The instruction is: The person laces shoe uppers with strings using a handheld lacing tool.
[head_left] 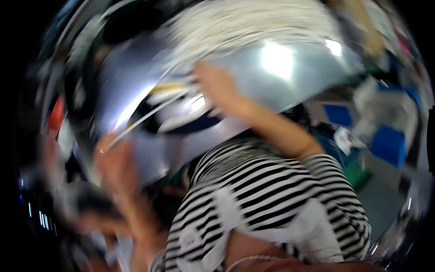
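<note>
Motion blur smears much of the view. A thin white cord (152, 113) runs slantwise and straight between my two hands over a shiny metal table (244, 72). At the lower left, my left hand (118, 165) is closed on one end of it. My right hand (215, 86) has curled fingers at the cord's upper end, though the exact grip is smeared. Under the cord, a dark opening in the table holds white and yellowish pieces (186, 113) too blurred to name. Beyond my right hand lies a wide heap of white cords (253, 22).
Blue pieces (388, 146) and a pale bin (405, 109) are at the right, beside a green object (357, 176). Another person (90, 208) is at the lower left. Someone's arm (364, 27) shows at the top right.
</note>
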Demonstrator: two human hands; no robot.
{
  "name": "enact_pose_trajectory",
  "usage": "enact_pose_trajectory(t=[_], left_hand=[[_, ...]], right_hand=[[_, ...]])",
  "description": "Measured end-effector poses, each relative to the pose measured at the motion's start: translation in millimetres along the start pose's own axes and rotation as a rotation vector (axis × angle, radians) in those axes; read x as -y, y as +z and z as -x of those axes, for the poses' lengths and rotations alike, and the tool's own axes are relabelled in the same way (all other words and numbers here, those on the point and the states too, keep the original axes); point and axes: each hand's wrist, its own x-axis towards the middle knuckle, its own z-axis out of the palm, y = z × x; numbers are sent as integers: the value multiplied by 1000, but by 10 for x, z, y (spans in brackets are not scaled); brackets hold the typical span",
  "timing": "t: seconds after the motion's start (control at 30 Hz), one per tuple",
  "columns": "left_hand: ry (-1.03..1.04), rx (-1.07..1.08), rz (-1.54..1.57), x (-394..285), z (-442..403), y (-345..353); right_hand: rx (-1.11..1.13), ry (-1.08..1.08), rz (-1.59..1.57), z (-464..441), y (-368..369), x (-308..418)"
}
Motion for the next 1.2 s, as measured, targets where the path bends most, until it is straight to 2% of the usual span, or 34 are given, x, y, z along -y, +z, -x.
enact_pose_trajectory(t=[0.03, 0.07, 0.13, 0.2, 0.23, 0.33, 0.47, 0.67, 0.87, 0.97, 1.07, 1.1, 1.2], left_hand=[[88, 13, -193, 191, 25, 133], [271, 52, -359, 376, 57, 328], [651, 81, -557, 723, 83, 608], [837, 90, -609, 705, 98, 827], [801, 143, -656, 421, -255, 1165], [655, 232, -672, 540, -283, 1161], [472, 118, -670, 518, -301, 1185], [412, 175, -754, 441, -365, 1162], [371, 267, -598, 514, -416, 1156], [388, 298, -476, 594, -361, 1195], [286, 312, -532, 560, -322, 1127], [351, 293, -488, 599, -311, 1124], [556, 226, -614, 576, -200, 1137]], right_hand=[[-308, -591, 475, -192, 17, -316], [-324, -387, 386, -49, -158, -85], [-336, -457, 172, 194, -278, 8], [-354, -427, 24, 467, -201, 103], [-313, -433, 7, 160, -429, 26], [-146, -407, 69, 493, -444, 92], [-4, -311, 140, 755, -326, -10], [7, -333, 249, 700, -297, -67], [13, -301, 336, 638, -256, -21], [27, -140, 6, 481, -46, -94], [38, -116, 113, 474, 15, -36], [72, -116, 198, 526, -47, -4], [172, -153, 531, 709, -482, 187]])
